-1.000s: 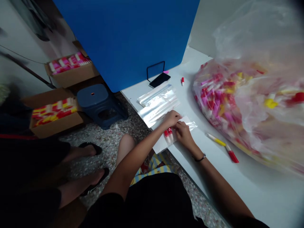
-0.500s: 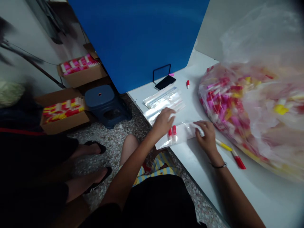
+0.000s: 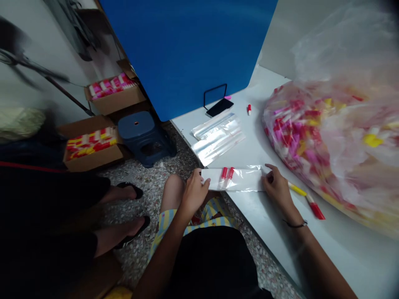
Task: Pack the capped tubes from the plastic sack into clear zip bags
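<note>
Stretched between my two hands is a clear plastic bag (image 3: 245, 180) over the table's front edge. Inside it, near the left end, lie two red-capped markers (image 3: 227, 177) side by side. My left hand (image 3: 195, 189) pinches the bag's left end, just off the table. My right hand (image 3: 277, 182) is closed on the right end, thumb and forefinger curled together. Just beyond the bag lies a stack of flat clear bags (image 3: 218, 137). Right of my right hand are a yellow marker (image 3: 297, 189) and a red marker (image 3: 316, 207).
A large clear sack of colourful markers (image 3: 299, 133) fills the table's right side. At the back are a phone (image 3: 220, 107), a small red-capped piece (image 3: 249, 109) and a blue partition (image 3: 190, 54). Left are a blue stool (image 3: 137, 126), marker boxes (image 3: 95, 162) and another person's legs (image 3: 124, 236).
My left hand has moved from above the bag to its left end and grips it. The bag is now pulled straight and level between both hands.
</note>
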The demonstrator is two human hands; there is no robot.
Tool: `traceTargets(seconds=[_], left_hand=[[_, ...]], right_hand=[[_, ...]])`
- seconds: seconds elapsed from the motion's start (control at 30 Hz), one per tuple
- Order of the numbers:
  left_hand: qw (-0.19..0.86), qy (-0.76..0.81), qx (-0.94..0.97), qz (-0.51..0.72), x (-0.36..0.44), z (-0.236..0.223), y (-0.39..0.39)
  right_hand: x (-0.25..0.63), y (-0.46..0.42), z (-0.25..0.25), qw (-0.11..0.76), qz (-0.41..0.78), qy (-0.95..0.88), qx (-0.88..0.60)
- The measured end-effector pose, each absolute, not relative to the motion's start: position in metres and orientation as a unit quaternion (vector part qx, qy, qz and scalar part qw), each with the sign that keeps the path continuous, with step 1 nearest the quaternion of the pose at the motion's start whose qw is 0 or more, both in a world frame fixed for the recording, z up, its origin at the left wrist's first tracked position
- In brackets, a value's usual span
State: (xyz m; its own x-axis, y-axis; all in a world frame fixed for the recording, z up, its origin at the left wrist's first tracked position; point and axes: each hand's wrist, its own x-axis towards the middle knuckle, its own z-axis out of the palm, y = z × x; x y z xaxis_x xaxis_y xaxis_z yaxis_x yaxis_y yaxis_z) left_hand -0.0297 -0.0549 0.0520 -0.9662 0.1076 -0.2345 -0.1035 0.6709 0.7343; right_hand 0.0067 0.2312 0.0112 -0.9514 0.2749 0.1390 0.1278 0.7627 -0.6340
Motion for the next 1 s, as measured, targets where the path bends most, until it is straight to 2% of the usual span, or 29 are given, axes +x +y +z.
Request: traceTargets(seconds=[0.17,0.33,0.47,0.7,0.9,1.0], left_hand=[[0.173,0.890,0.009,0.422,-0.031,0.057,-0.052],[0.185,0.850,0.060,0.489,-0.036,0.046,-0.039],[0.238,0.813,0.119,0.519,-0.043,0.041,-0.037],[0.369,0.710,0.218,0.559,-0.033,0.034,-0.023],[0.331,0.742,0.265,0.519,-0.024,0.041,-0.015],[0.356,0.719,0.294,0.520,-0.026,0.045,-0.019]], right_hand=[[0.024,0.227,0.015,0.105,0.313,-0.936,-0.125],[0.045,0.222,0.019,0.078,0.304,-0.938,-0.146],[0.059,0.222,0.017,0.082,0.289,-0.939,-0.168],[0.063,0.216,-0.001,0.133,0.152,-0.966,-0.160],[0.060,0.212,-0.004,0.150,0.085,-0.975,-0.140],[0.060,0.212,-0.004,0.145,0.068,-0.977,-0.138]])
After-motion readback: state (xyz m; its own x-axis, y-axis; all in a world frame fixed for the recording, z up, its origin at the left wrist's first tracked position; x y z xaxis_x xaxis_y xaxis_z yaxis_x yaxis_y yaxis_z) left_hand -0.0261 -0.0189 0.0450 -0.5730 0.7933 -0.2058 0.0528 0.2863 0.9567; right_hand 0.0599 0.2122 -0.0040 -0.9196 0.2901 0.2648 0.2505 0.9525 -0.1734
